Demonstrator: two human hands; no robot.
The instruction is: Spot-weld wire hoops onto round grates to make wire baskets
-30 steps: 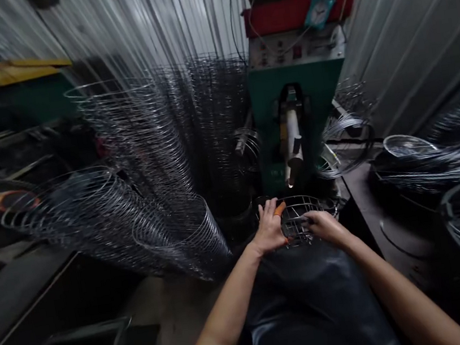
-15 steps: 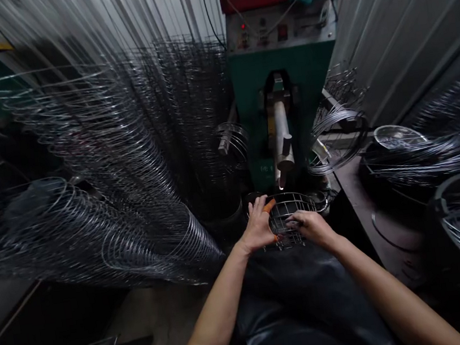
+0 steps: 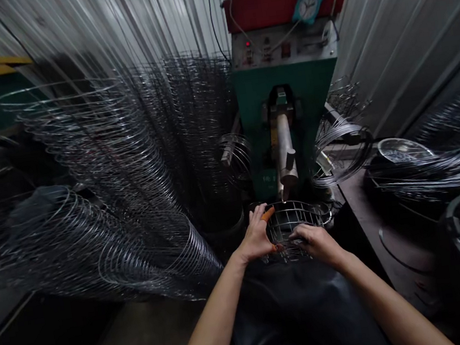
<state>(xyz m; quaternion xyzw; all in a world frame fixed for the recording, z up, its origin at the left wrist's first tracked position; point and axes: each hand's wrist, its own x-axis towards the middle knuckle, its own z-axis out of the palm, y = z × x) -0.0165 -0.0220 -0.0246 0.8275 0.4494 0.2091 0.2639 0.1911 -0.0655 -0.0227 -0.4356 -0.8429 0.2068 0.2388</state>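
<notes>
A round wire basket [image 3: 290,215] of metal grid sits in front of me, just under the tip of a welding machine's arm [image 3: 285,153]. My left hand [image 3: 256,236] grips the basket's left side, with orange covers on the thumb and a finger. Curled in a pinch, the fingers of my right hand [image 3: 314,239] are at the near side of the basket. What they pinch is too dark and small to make out. Whether the arm's tip touches the basket rim, I cannot tell.
Tall stacks of wire rings [image 3: 96,134] stand at the left. The green machine [image 3: 285,79] carries a blue clock [image 3: 309,1] above its switches. Wire coils [image 3: 341,145] hang at its right. Farther right are a wire bundle [image 3: 435,172] and a black bucket [image 3: 455,226] with wire pieces.
The whole view has shifted, so the machine and stacks appear lower. Both hands keep nearly the same hold at the basket. The bright glint at the arm's tip has become smaller.
</notes>
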